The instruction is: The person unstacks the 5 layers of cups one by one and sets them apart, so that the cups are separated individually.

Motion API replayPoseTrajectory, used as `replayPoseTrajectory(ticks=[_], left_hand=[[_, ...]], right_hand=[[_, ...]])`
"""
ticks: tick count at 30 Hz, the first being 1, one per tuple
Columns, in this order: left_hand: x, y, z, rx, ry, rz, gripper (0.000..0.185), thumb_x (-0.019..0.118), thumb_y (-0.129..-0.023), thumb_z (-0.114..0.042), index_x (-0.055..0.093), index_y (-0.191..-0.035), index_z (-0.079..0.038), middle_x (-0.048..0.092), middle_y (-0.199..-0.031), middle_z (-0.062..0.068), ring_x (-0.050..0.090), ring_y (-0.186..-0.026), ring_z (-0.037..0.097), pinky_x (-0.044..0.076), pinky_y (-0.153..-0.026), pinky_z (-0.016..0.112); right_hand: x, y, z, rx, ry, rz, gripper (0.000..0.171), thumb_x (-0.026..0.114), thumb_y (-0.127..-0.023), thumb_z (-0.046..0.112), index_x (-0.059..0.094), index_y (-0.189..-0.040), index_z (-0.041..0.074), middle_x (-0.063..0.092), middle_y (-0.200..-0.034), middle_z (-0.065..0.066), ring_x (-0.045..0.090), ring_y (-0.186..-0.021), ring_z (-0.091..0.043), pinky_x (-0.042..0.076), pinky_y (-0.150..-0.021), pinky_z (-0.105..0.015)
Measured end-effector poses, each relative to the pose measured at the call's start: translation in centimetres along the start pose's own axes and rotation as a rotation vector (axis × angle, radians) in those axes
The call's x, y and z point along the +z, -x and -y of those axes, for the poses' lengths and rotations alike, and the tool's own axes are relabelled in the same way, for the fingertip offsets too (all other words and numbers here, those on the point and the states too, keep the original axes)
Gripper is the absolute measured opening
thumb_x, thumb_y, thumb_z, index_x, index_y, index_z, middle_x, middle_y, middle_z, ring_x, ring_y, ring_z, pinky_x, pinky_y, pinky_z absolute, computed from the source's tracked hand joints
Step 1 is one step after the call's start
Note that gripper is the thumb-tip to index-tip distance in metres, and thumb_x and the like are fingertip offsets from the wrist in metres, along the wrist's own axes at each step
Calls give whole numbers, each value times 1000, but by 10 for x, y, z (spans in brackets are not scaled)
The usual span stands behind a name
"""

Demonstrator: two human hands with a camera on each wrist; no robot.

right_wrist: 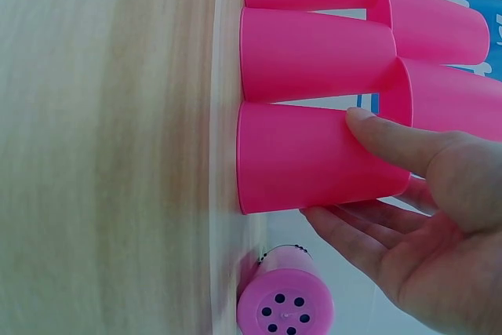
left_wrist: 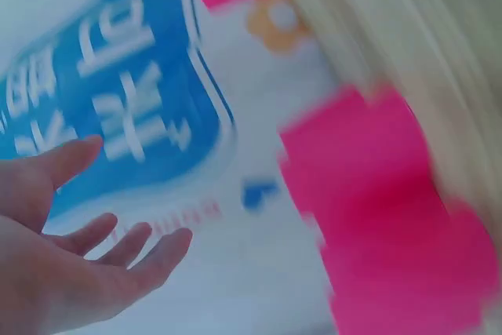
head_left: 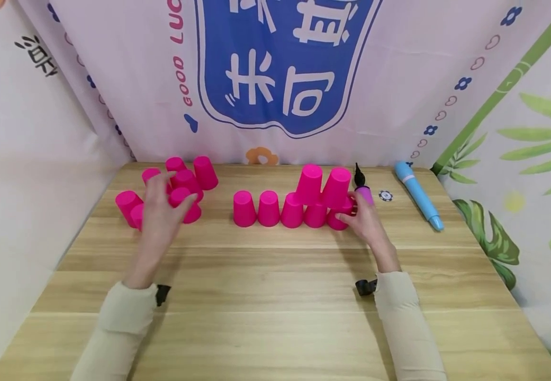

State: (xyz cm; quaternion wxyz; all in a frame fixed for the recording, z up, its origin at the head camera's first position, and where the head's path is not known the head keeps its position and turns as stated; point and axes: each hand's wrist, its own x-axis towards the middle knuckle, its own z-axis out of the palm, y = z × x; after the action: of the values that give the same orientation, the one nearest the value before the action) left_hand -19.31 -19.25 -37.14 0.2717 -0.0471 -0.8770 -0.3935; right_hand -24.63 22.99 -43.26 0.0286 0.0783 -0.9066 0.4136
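Right hand (head_left: 362,219) rests open against the end cup (head_left: 338,218) of the half-built pyramid; left hand (head_left: 160,211), fingers spread, hovers at the loose cups (head_left: 187,185): two tiers begun, most unstacked.

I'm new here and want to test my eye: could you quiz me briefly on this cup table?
1. True or false: the right hand touches the end pink plastic cup of the bottom row.
2. How many pink cups stand in the second tier?
3. Which lies farthest right on the wooden table: A) blue pen-shaped tool, B) left hand, C) small pink pump?

Key: 1 true; 2 two; 3 A.
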Motion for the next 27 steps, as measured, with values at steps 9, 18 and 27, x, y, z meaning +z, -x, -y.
replayPoseTrajectory(ticks=[9,18,27], left_hand=[[104,-18,-72,83,240,226,70,76,-83,-13,39,-140,0,40,-137,20,45,-122,31,48,-94,43],[173,-29,-107,-54,341,371,82,77,-83,-28,29,-147,-10,32,-142,9,42,-125,24,46,-98,41],[201,-32,-113,-77,265,351,69,76,-83,-22,40,-137,-1,44,-129,14,46,-119,26,47,-96,35]], right_hand=[[0,1,-1,1,-17,-5,63,72,-86,9,38,-138,-5,53,-124,-24,56,-111,-39,48,-94,-48],[1,2,1,9,-26,-7,63,72,-86,9,38,-138,-4,52,-124,-23,56,-111,-40,48,-94,-48],[1,1,-2,10,-21,-1,62,72,-86,10,39,-137,-4,53,-124,-22,57,-111,-38,49,-94,-46]])
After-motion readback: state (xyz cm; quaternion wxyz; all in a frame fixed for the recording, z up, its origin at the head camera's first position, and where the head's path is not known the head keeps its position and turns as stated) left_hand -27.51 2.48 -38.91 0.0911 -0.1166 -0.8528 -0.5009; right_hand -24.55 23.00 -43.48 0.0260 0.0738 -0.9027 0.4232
